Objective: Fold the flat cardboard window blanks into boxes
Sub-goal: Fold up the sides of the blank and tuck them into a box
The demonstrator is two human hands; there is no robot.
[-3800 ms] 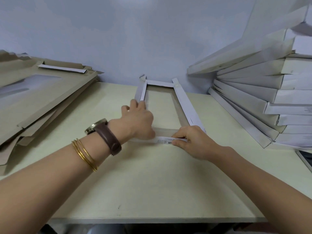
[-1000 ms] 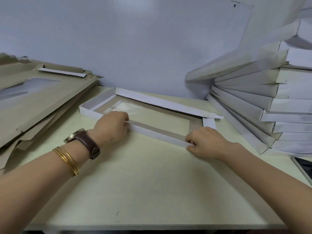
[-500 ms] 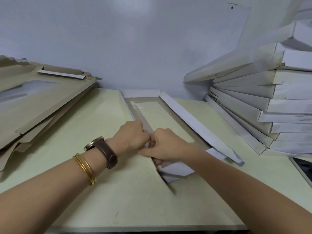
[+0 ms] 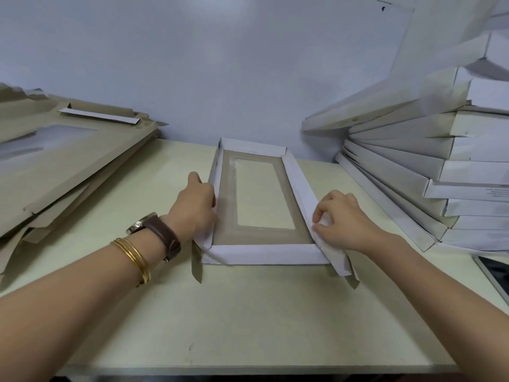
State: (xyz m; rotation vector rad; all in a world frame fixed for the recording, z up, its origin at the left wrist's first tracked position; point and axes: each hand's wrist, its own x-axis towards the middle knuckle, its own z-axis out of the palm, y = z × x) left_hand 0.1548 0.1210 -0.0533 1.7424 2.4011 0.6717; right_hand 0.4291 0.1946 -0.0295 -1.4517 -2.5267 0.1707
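Observation:
A partly folded white window box (image 4: 264, 253) lies lengthways on the cream table, its brown inside and clear window facing up. All its side walls stand raised. My left hand (image 4: 195, 205) rests against the outside of the left long wall, fingers curled along it. My right hand (image 4: 341, 216) pinches the near end of the right long wall, where a loose white flap sticks out past the corner.
A pile of flat brown window blanks (image 4: 63, 161) lies at the left. A leaning stack of finished white boxes (image 4: 440, 172) fills the right side. A dark tablet or phone edge (image 4: 493, 274) shows at the far right. The wall stands close behind the table (image 4: 248, 321).
The box has been turned from lying across the table to pointing away from me. My hands have moved apart from its near corner to the two long walls, which now stand raised.

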